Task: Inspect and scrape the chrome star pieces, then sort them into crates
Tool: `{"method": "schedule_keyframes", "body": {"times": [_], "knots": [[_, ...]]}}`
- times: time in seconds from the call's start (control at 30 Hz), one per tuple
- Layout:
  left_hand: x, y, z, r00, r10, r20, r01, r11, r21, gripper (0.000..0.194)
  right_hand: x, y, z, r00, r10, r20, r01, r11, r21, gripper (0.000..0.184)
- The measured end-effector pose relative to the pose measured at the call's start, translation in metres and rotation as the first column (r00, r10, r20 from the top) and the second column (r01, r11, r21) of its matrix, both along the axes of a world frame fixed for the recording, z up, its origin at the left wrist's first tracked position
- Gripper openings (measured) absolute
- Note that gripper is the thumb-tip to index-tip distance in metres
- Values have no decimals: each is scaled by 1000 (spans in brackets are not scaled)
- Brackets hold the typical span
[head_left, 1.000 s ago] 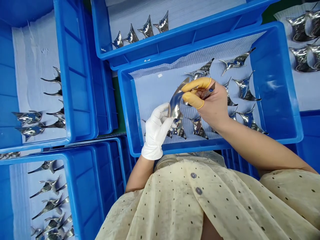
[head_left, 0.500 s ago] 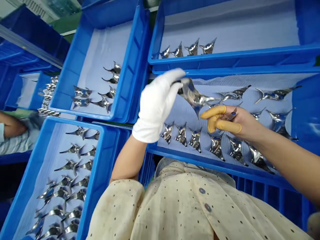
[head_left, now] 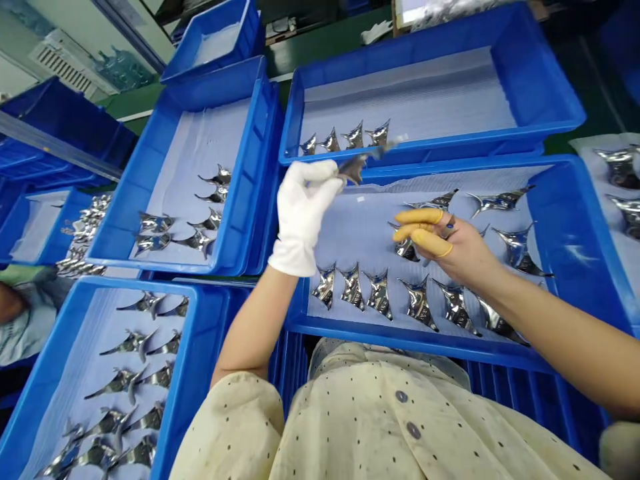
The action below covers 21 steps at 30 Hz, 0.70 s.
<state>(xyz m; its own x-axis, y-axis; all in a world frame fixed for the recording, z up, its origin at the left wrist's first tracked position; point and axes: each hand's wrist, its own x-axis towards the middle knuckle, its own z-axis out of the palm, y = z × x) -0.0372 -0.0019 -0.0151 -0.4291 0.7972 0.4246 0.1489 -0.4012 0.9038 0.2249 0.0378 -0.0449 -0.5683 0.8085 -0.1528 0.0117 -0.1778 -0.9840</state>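
Lifting a polished three-pointed metal part (head_left: 354, 169) to the far rim of the blue tray (head_left: 425, 343), the white-gloved left hand (head_left: 303, 217) pinches it firmly, having carried it from above the tray's middle. The right hand (head_left: 453, 250), yellow finger cots (head_left: 417, 215) on two fingers, has let go and hovers half-curled over the tray, any small held item unclear.

One head-worn camera faces down past the blouse (head_left: 385, 420) at a near blue tray (head_left: 425, 347), with more trays (head_left: 440, 137) from nine to twelve o'clock.
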Motion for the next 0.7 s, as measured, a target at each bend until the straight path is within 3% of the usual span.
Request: {"method": "schedule_keyframes", "body": {"times": [0.1,0.23,0.3,0.43,0.57,0.7], "knots": [[41,-17,-27,961,111,-255,-65,981,182,17,-14,-5,9,992,-86,-90,90,995,33,57],[66,-43,-36,802,237,-548,-69,948,310,17,-23,-11,6,983,-138,-122,153,981,122,54],[70,-51,-38,812,184,-554,-23,958,285,21,-23,-13,-1,981,-139,-137,158,977,142,46],[67,-57,-42,933,76,-351,-31,991,132,31,-18,-11,-15,987,-35,-154,55,990,130,29],[65,-59,-42,891,59,-450,-5,993,121,15,-14,-6,-21,981,116,-155,-95,986,139,27],[71,-64,-44,878,101,-467,-51,992,117,12,-14,-4,-26,974,102,-202,-72,986,148,28]]}}
